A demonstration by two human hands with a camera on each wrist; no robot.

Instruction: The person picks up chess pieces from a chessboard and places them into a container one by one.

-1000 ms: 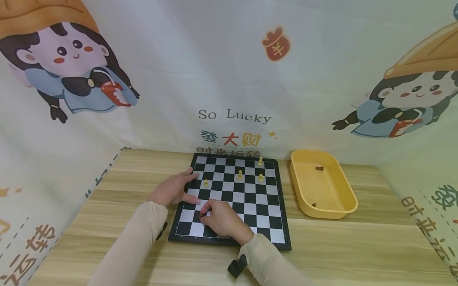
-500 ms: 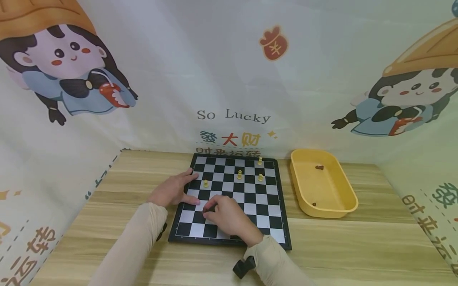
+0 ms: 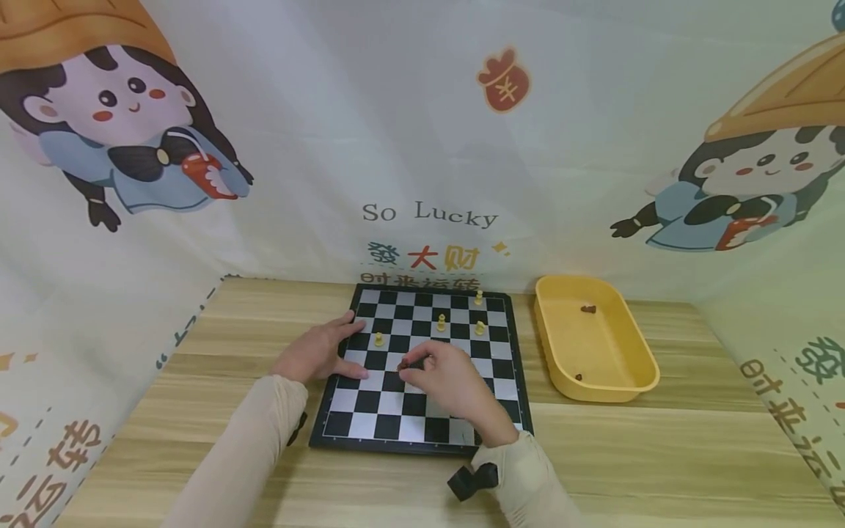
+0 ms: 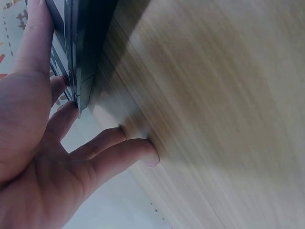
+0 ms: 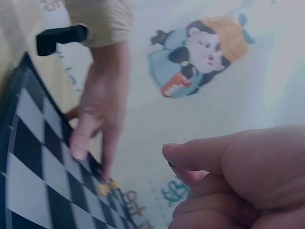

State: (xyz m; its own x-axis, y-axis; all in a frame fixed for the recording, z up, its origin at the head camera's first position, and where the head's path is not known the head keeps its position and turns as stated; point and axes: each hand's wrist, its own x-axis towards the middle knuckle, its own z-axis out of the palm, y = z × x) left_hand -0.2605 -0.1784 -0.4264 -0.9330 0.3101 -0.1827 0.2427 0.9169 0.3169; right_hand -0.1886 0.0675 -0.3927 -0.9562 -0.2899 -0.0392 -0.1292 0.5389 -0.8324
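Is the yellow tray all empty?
Not empty: small brown pieces lie inside the yellow tray, toward its back and near its front end.

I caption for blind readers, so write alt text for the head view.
A person's right hand pinches a dark piece over a chessboard; the left hand rests on its left edge. Four yellow pieces sit on the board; brown pieces lie in a yellow tray to the right.
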